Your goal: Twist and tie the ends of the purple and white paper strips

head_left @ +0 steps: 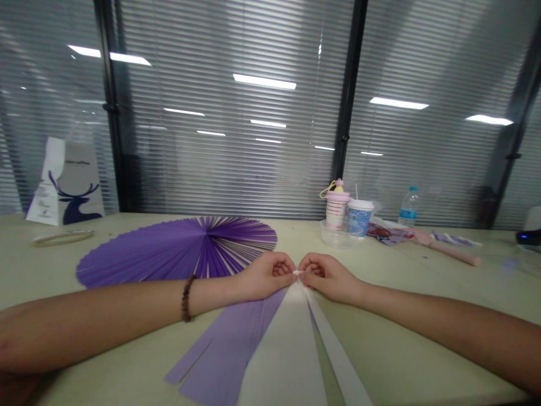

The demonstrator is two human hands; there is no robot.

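My left hand (267, 276), with a beaded bracelet on its wrist, is closed in a pinch. Facing it, my right hand (330, 277) pinches too, and the fingertips of both nearly meet around the narrow white end of the paper strips (285, 355). From that end the white strips fan out toward me over the table. Lavender paper strips (226, 355) spread on the left side, partly under the white ones. Behind my left hand lies a large round fan of purple strips (143, 254); my left forearm covers part of its near edge.
At the back left stand a white paper bag (80, 180) with a deer print and a thin ring (63, 238). Back right are a pink-lidded cup (337, 208), a blue cup (359, 219), a clear bowl (338, 237), a water bottle (408, 207) and a pinkish stick (454, 254).
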